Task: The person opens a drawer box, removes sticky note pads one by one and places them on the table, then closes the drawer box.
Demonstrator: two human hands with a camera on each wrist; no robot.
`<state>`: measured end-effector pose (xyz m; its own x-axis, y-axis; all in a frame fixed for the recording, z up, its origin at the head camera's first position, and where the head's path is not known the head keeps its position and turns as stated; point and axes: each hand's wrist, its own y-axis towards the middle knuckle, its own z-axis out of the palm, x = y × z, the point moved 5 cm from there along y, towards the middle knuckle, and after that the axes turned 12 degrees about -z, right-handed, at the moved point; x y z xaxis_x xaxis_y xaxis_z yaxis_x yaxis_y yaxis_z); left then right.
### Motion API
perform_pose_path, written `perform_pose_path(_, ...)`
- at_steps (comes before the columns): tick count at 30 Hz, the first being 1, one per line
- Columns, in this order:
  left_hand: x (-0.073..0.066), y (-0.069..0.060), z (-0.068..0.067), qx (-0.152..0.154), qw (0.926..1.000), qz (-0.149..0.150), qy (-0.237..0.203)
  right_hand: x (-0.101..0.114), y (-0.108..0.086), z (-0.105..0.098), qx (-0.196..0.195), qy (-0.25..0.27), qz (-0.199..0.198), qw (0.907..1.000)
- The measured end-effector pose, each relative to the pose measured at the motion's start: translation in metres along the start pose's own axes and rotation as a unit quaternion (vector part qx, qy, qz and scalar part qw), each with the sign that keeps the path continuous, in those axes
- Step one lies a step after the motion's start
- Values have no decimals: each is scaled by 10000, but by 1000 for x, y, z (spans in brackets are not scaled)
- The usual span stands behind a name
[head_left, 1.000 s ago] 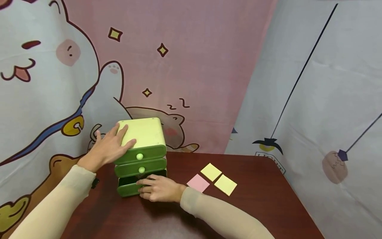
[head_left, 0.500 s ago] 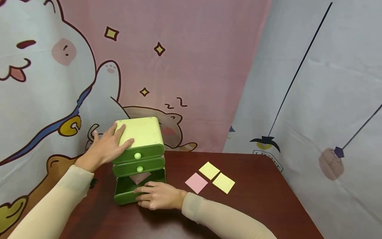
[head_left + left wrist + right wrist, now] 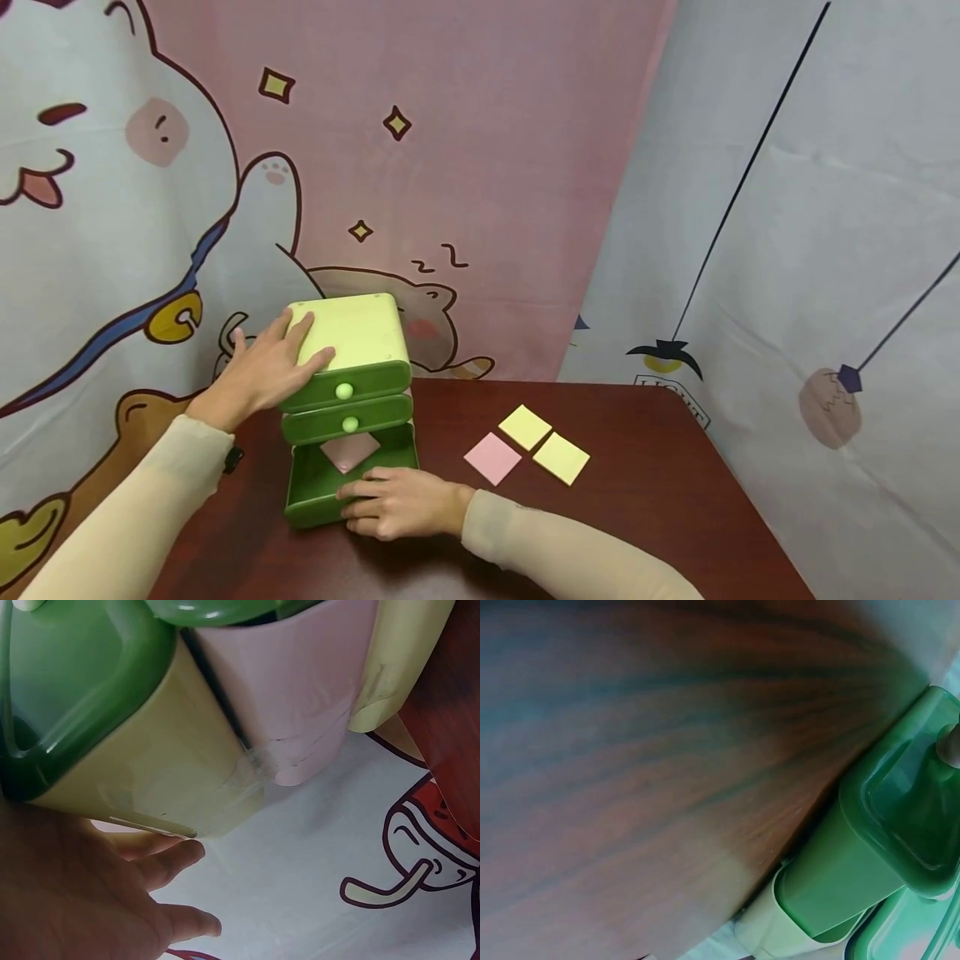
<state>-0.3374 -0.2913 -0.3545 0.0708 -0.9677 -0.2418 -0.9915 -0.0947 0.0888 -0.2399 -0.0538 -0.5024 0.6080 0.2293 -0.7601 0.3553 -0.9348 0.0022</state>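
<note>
A small desktop drawer cabinet [image 3: 360, 329] with a pale yellow top and green drawer fronts stands on the table. My left hand [image 3: 264, 371] rests on the left side of its top, fingers spread; the left wrist view shows those fingers along the cabinet's yellow shell [image 3: 172, 765]. Below, the bottom drawer [image 3: 309, 477] is pulled out, with a pink square of paper [image 3: 350, 451] inside at the back. My right hand [image 3: 408, 504] holds this drawer at its front; its knob is hidden. Only a fingertip [image 3: 950, 746] shows against the green front in the right wrist view.
On the dark red-brown table [image 3: 637, 517], right of the cabinet, lie a pink sticky note pad [image 3: 492, 458] and two yellow ones [image 3: 525, 427]. A small black object [image 3: 234, 460] is partly hidden by the left sleeve. Cartoon-printed cloth [image 3: 510, 192] hangs behind.
My right hand has drawn the bottom drawer farther out toward me, and the pink paper inside has come into sight. The left hand stays on the cabinet's top.
</note>
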Motion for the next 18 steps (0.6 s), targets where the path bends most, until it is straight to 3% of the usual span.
perform_pose_path(18, 1, -1, 1, 15, 10000, -7, -84, 11, -7, -10, -103, 162, -132, 9997)
